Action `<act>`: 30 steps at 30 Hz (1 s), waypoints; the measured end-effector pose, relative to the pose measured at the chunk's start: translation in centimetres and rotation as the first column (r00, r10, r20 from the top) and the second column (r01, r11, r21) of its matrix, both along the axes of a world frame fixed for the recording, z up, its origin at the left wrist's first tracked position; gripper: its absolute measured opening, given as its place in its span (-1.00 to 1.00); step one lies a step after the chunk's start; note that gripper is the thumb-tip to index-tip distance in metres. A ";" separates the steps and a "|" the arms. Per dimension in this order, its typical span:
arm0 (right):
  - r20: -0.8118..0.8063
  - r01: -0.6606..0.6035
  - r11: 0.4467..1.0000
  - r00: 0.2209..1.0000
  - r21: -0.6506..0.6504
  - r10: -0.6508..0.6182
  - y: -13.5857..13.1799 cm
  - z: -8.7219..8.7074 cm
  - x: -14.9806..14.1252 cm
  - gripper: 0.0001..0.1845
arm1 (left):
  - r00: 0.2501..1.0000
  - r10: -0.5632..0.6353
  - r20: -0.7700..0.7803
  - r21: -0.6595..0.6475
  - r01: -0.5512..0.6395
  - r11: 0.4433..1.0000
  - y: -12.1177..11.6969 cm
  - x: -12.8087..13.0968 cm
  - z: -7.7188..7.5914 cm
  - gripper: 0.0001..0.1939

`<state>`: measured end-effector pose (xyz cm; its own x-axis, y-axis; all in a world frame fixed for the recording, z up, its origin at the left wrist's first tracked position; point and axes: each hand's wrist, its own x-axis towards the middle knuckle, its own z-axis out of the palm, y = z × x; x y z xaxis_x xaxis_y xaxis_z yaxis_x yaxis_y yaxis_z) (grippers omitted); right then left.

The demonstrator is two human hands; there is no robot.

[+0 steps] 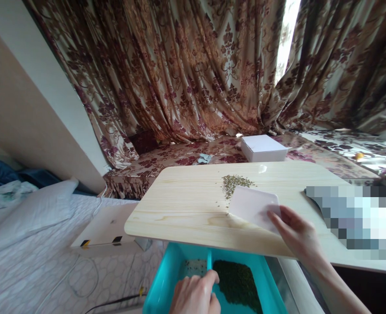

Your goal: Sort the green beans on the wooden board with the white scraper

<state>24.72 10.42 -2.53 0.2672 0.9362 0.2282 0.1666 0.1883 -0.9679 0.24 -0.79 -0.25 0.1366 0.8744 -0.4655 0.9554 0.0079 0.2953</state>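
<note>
My right hand [299, 233] grips a thin, whitish translucent plastic scraper [252, 207] between thumb and fingers. The scraper is tilted over the light wooden tabletop [180, 200], its far edge beside a loose pile of small greenish-brown grains [235, 183]. Below the table's near edge is a teal divided tray [160, 274]. Its right compartment holds a heap of dark green grains [237, 283], and a few dark specks lie in the left one. Over the divider, my left hand [196, 294] is closed with its fingers curled; whatever they hold, if anything, is hidden.
On the tabletop's right lies a pixelated, dark-edged object [353, 218]. A white box [264, 147] stands behind the table, before patterned curtains [186, 74]. To the left, a bed [49, 253] bears a flat white carton [106, 226], a pillow [32, 209] and cables.
</note>
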 end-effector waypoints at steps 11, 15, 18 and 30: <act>0.127 -0.051 0.994 0.991 0.101 0.038 1.1 -0.1 -0.5 -0.85 | 1.000 0.003 -0.001 0.009 -0.003 1.000 0.0 -0.2 -0.4 -0.53; 0.114 -0.050 0.995 0.993 0.092 0.040 1.1 -0.1 -0.8 -0.86 | 1.000 0.001 0.007 0.003 -0.001 1.000 -0.1 -0.3 -0.4 -0.53; 0.110 -0.034 0.995 0.994 0.095 0.023 1.4 -0.1 -0.8 -0.86 | 1.000 0.003 0.000 0.010 -0.003 1.000 -0.2 -0.3 -0.2 -0.53; 0.113 -0.074 0.993 0.992 0.094 0.063 1.0 0.1 -1.1 -0.83 | 1.000 0.021 -0.020 0.000 -0.021 1.000 -0.5 -0.2 0.3 -0.53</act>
